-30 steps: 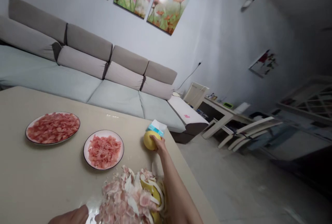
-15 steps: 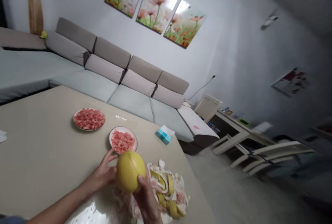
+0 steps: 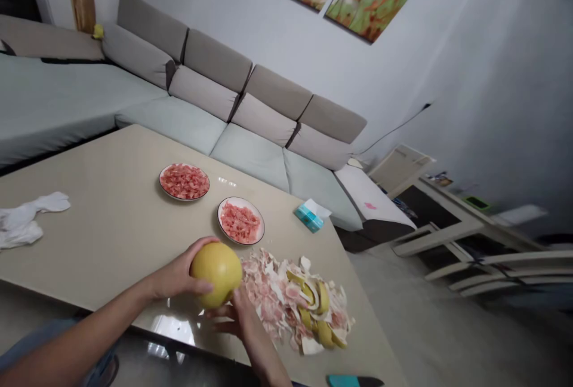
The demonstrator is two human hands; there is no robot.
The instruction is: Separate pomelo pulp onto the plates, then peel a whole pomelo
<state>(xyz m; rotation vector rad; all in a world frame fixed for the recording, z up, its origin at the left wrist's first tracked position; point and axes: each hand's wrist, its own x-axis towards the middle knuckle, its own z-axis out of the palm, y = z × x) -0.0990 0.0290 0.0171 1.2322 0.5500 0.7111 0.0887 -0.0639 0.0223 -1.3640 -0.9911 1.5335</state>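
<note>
A whole yellow pomelo (image 3: 216,272) rests at the near edge of the beige table (image 3: 111,226), held between both hands. My left hand (image 3: 179,272) cups its left side, fingers curled over the top. My right hand (image 3: 235,315) supports it from below on the right. Just to the right lies a heap of pink membrane and yellow peel scraps (image 3: 298,303). Two plates of pink pomelo flesh stand farther back: the nearer plate (image 3: 240,220) and the farther plate (image 3: 184,181).
A teal tissue pack (image 3: 310,216) lies near the table's far right edge. White cloth (image 3: 27,220) sits at the left. A teal-handled knife (image 3: 353,381) lies at the bottom edge. A grey sofa (image 3: 224,106) runs behind the table; white furniture stands at right.
My right hand fetched the pomelo from beside the tissue pack and brought it near. Both hands now hold it low over the table's near edge. The camera view has shifted.
</note>
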